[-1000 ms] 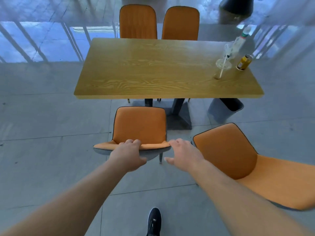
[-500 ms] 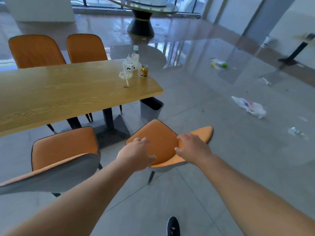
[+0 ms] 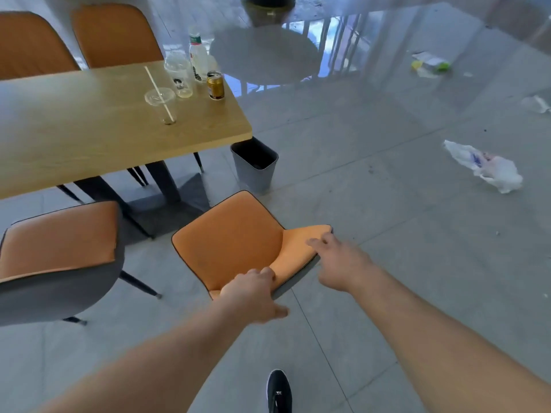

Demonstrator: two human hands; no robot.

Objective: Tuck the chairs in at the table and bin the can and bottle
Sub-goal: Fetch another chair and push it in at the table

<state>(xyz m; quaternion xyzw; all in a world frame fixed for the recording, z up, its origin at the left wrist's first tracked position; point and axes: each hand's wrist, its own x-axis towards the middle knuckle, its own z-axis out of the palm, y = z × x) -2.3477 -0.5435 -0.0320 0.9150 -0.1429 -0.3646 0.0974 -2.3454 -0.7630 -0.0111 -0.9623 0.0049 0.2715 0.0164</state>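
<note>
An orange chair (image 3: 229,245) stands askew on the floor, off the corner of the wooden table (image 3: 98,138). My left hand (image 3: 253,296) grips the near end of its backrest, fingers over the top edge. My right hand (image 3: 340,263) has its fingers spread, the tips resting on the far end of the backrest. A second orange chair (image 3: 59,251) stands at the left, pulled out from the table. On the table's right end stand a gold can (image 3: 215,85) and a clear plastic bottle (image 3: 198,59). A grey bin (image 3: 255,168) stands on the floor by the table corner.
Two more orange chairs (image 3: 116,34) stand at the table's far side. Two plastic cups (image 3: 162,104), one with a straw, stand near the can. A white plastic bag (image 3: 489,168) and other litter lie on the floor at right. My black shoe (image 3: 278,391) is below.
Both hands left the left chair and went to the right chair's backrest while my view turned right. Since half a second ago my right hand's fingers have spread.
</note>
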